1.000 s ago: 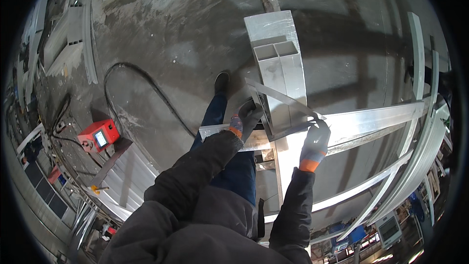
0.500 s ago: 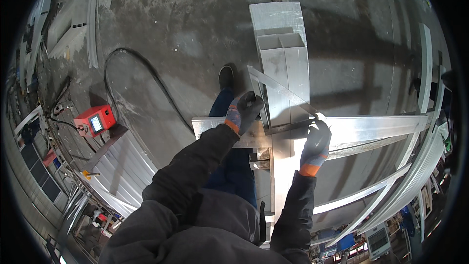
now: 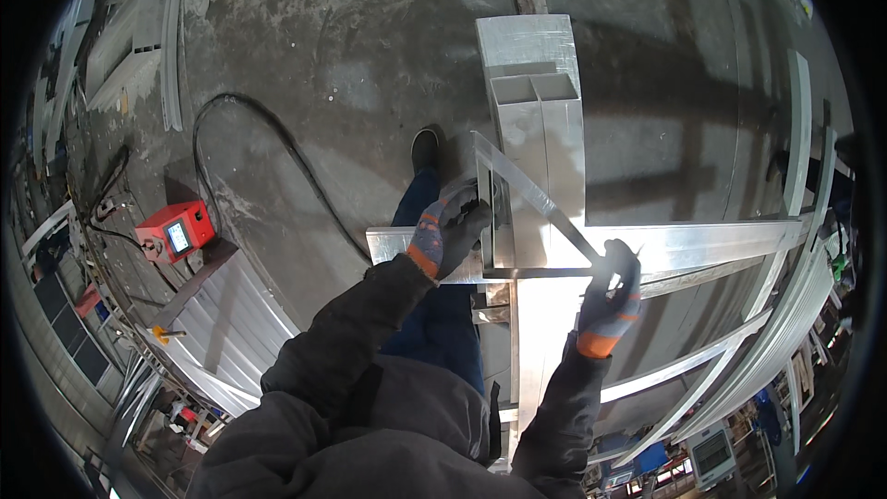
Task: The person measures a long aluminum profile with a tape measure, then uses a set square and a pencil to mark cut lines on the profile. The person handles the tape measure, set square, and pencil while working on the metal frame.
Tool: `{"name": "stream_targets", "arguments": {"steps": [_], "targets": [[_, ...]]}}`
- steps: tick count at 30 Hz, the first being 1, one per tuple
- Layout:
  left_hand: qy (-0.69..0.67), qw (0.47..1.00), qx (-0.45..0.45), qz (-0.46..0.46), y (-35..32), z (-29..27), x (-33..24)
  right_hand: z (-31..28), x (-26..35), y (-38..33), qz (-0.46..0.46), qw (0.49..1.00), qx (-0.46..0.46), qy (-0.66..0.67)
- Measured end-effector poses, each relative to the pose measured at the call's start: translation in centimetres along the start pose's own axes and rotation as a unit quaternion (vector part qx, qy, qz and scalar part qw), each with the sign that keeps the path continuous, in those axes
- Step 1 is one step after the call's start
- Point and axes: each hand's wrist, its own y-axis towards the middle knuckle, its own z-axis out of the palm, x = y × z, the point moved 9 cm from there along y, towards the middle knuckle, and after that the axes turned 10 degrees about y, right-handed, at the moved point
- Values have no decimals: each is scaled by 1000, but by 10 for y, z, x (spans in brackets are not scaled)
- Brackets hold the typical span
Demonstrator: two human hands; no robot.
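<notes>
Triangular metal frame (image 3: 528, 188) has slid toward the worker; base now by the near edge of the silvery crossbar (image 3: 698, 246), position seemingly unsettled. Right hand (image 3: 612, 300) pinches its corner; left hand (image 3: 451, 236) curls beside it, grip unclear.

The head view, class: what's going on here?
A person in work gloves is handling a triangular metal frame. The right hand grips its right corner; the left hand is at its left side, though whether the fingers grip it is unclear. In this view the frame overlaps a two-channel hollow metal profile, near a long metal bar running crosswise. A red box with a lit screen is off to the left.
</notes>
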Motion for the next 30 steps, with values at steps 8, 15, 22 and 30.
{"name": "stream_targets", "arguments": {"steps": [8,15,22,30], "targets": [[197,939,-2,283,-65,13,-57,-16,-1,9,-6,1000,-11,-15],[223,880,81,410,-101,56,-46,2,-58,14,214,905,-25,368],[396,785,61,473,-69,74,25,41,-71,26,178,933,-24,313],[436,813,-55,380,-54,65,15,17,-56,18,13,991,-91,99]]}}
